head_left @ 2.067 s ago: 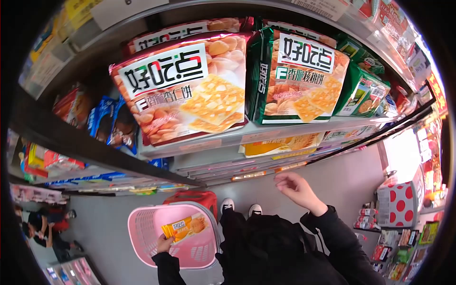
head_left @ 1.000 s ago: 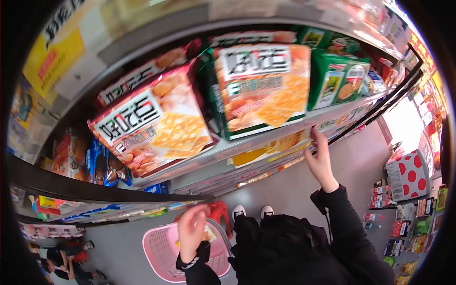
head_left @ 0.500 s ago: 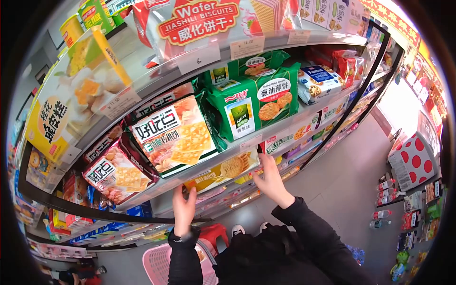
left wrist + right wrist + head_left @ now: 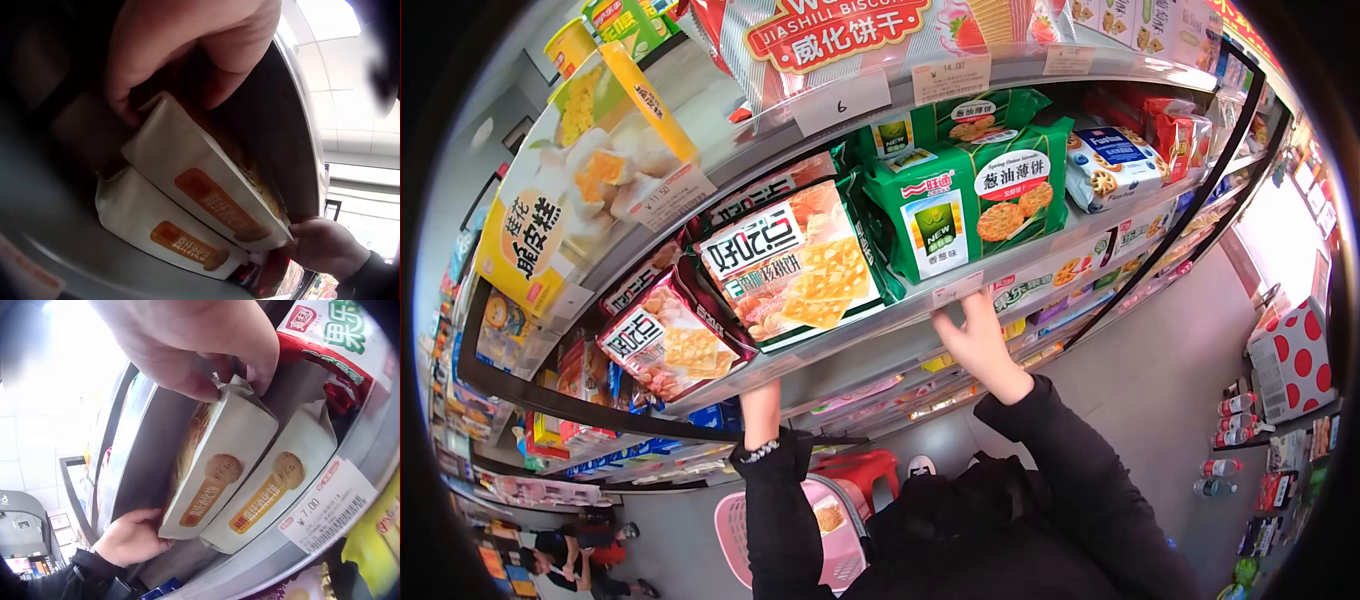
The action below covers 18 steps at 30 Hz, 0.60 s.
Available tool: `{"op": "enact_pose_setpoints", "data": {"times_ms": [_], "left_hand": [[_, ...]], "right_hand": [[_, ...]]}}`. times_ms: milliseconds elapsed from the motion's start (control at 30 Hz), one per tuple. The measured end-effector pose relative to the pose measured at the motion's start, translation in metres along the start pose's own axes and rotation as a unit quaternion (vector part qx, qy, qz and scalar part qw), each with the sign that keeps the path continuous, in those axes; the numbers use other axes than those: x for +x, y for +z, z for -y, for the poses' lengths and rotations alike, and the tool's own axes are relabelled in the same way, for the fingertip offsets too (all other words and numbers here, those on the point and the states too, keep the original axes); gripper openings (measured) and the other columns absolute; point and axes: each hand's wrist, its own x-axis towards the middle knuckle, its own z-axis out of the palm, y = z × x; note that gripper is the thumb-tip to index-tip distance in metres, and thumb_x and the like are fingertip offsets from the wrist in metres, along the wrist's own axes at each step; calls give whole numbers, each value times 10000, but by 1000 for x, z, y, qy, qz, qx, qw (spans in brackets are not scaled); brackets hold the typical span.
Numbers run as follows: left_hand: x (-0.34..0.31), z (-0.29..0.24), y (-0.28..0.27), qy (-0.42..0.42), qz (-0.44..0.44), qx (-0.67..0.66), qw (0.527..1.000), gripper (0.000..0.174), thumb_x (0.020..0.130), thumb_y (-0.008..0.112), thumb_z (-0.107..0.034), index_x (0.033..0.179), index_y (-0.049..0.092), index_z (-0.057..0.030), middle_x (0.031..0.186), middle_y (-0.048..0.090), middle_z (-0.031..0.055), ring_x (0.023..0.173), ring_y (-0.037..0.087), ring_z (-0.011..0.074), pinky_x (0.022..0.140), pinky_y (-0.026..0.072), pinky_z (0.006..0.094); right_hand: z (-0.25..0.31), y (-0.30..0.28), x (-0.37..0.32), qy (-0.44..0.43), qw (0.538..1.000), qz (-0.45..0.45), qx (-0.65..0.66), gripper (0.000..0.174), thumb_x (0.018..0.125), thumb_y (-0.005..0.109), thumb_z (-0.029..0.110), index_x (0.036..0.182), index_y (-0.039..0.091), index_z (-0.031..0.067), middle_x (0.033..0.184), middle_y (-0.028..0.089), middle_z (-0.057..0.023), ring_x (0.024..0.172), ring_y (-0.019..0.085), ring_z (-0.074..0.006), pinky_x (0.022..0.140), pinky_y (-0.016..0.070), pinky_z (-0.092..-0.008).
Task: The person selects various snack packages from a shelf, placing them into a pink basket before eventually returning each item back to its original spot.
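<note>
On the shelf below the front biscuit row, my left hand (image 4: pixel 760 408) and right hand (image 4: pixel 983 345) grip opposite ends of one biscuit pack. In the right wrist view this upper biscuit pack (image 4: pixel 228 437) shows a white side with an orange label, and my right thumb and fingers pinch its crimped end. The left wrist view has my left fingers and thumb curled round the other end. A matching lower biscuit pack (image 4: pixel 172 231) lies directly beneath it. From the head view both packs and my left fingers are hidden under the shelf above.
Green cracker packs (image 4: pixel 960 210) and a walnut biscuit pack (image 4: pixel 790 270) line the shelf overhead, behind its front edge. A price tag (image 4: pixel 328 506) hangs along the lower shelf. By my feet are a pink basket (image 4: pixel 735 525) and a red stool (image 4: pixel 865 470).
My left hand let go of a yellow biscuit pack in the basket and rose to the shelf. Both hands reached the pack there; it has since slipped from the head view under the upper shelf.
</note>
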Motion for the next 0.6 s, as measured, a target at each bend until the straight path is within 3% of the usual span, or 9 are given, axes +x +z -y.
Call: {"op": "enact_pose_setpoints", "data": {"times_ms": [100,167,233,300,367,433,500,567,600], "left_hand": [[10,22,-18,28,64,-14,997,280,843,491,-166,1099,469,-53,1101,494,32,979,474,196,832,380,328],[5,38,-38,103,45,158,981,265,832,485,-190,1066,485,-66,1073,503,36,969,476,207,817,378,349],[10,52,-54,182,30,321,929,252,821,479,-214,1034,500,-79,1045,513,40,958,478,219,802,376,369],[22,63,-63,259,11,469,844,244,810,473,-237,1001,515,-92,1017,523,44,948,481,230,786,375,390],[35,74,-67,330,-13,600,728,239,799,467,-261,968,531,-105,989,533,48,938,483,242,771,373,411],[50,86,-68,392,-41,708,586,239,789,461,-285,936,546,-118,961,542,52,927,485,253,756,372,432],[59,91,-69,442,-69,787,424,243,778,455,-309,903,562,-131,934,552,57,917,488,265,741,370,453],[54,94,-69,340,-7,790,511,271,782,454,-304,944,558,-113,962,556,65,930,493,254,752,375,441],[57,97,-70,342,-6,789,511,271,782,454,-304,944,558,-113,962,556,65,930,493,254,752,375,441]], "right_hand": [[4,4,8,32,998,-7,44,247,679,532,5,925,519,-2,954,517,-176,969,454,-348,800,376,-375],[3,5,12,65,996,7,53,243,683,531,7,924,519,-11,938,520,-201,921,469,-366,782,389,-372],[1,9,15,56,997,7,45,254,675,513,-11,929,519,-20,928,523,-213,896,475,-378,766,399,-379],[-4,19,16,-14,1000,14,-18,278,665,492,-30,941,520,-11,936,527,-200,892,482,-370,761,406,-385],[-12,32,19,-10,999,2,-40,290,661,484,-31,947,525,4,941,531,-192,883,487,-367,756,413,-385],[-15,37,28,-84,994,11,-73,275,694,484,9,965,530,24,947,536,-181,890,493,-351,760,415,-376],[-12,36,28,-48,998,13,-50,269,728,490,61,992,534,37,969,540,-169,910,500,-328,761,417,-369],[-7,35,29,-60,997,6,-41,273,753,497,105,1018,532,45,994,540,-159,931,504,-307,762,420,-362],[-7,34,29,-59,997,4,-43,273,753,497,105,1018,532,45,994,540,-159,931,504,-307,762,420,-362]]}}
